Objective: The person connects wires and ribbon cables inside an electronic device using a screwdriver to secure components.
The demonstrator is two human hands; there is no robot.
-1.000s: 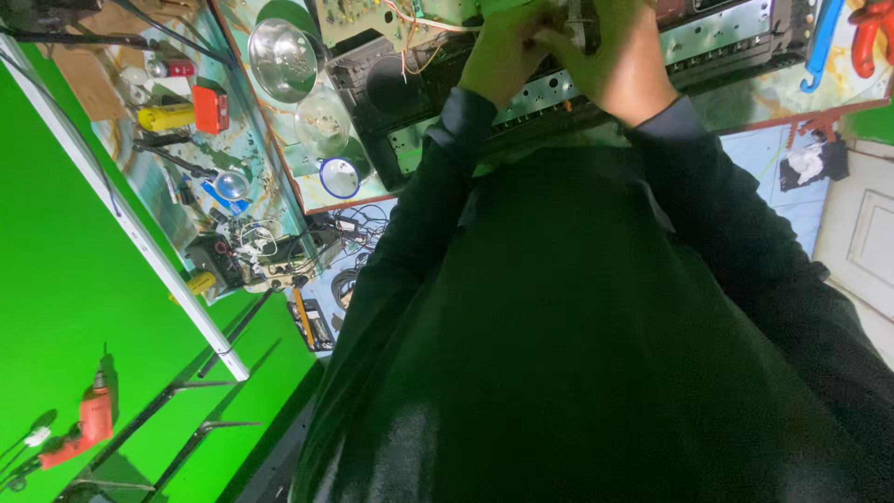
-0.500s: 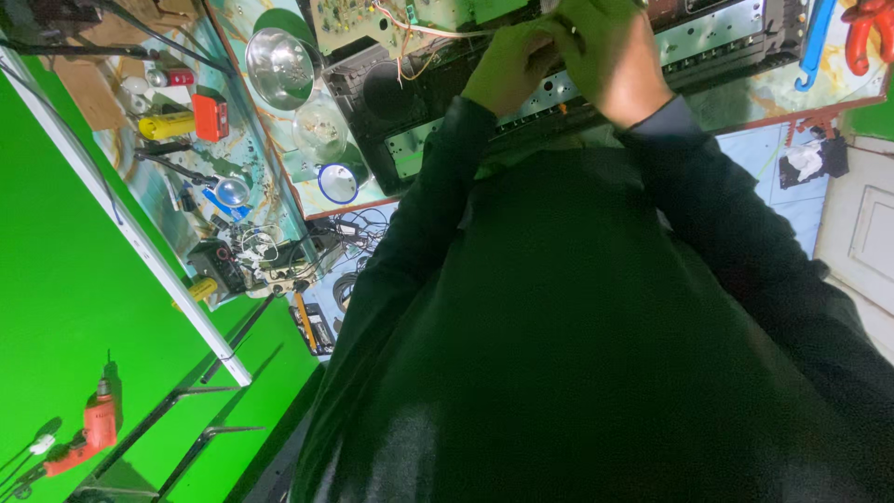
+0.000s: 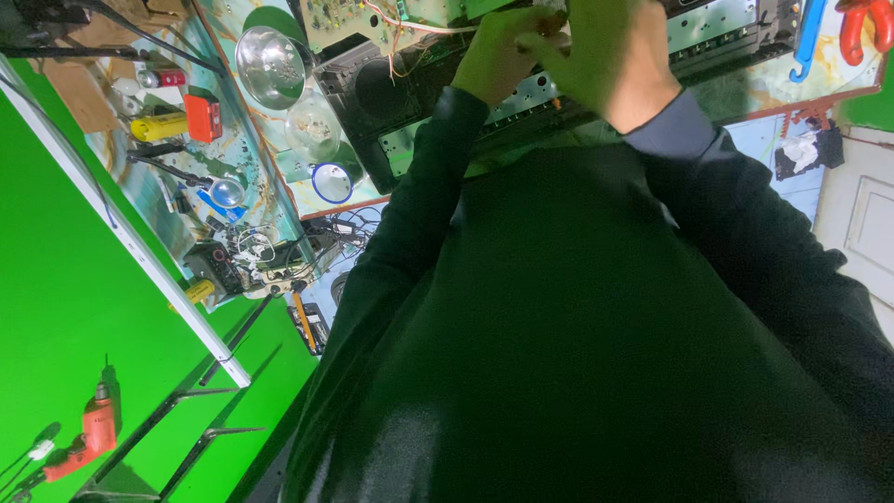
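Electronics chassis [image 3: 559, 98], a long metal frame with a black box at its left end, lies across the desk [image 3: 270, 158] at 12 o'clock, and both hands work at its upper edge. Left hand [image 3: 498, 51] sits at about 12 o'clock, curled, with its fingers [image 3: 535, 23] drawn narrow and meeting the other hand right at the top border. Right hand [image 3: 615, 56] lies just beside it toward 1 o'clock, touching it, its fingers bent in close as well. Something small and pale shows between the two hands at the border, but I cannot tell what it is or whether either hand grips it. A circuit board [image 3: 372, 19] with thin orange and white wires lies at 11 o'clock, just left of the left hand. Dark sleeves and a dark top fill the lower half of the view.

On the desk toward 10 o'clock stands a shiny metal bowl [image 3: 270, 65], with a clear glass bowl [image 3: 312, 130] just below it and a blue-rimmed round lens [image 3: 332, 183] below that. Farther out at 10 o'clock lie a yellow tube [image 3: 158, 126] and a red box [image 3: 202, 116]. A blue tool [image 3: 808, 37] and red handles [image 3: 861, 28] rest at 1 o'clock. An orange drill [image 3: 93, 433] lies at 8 o'clock on the green floor.
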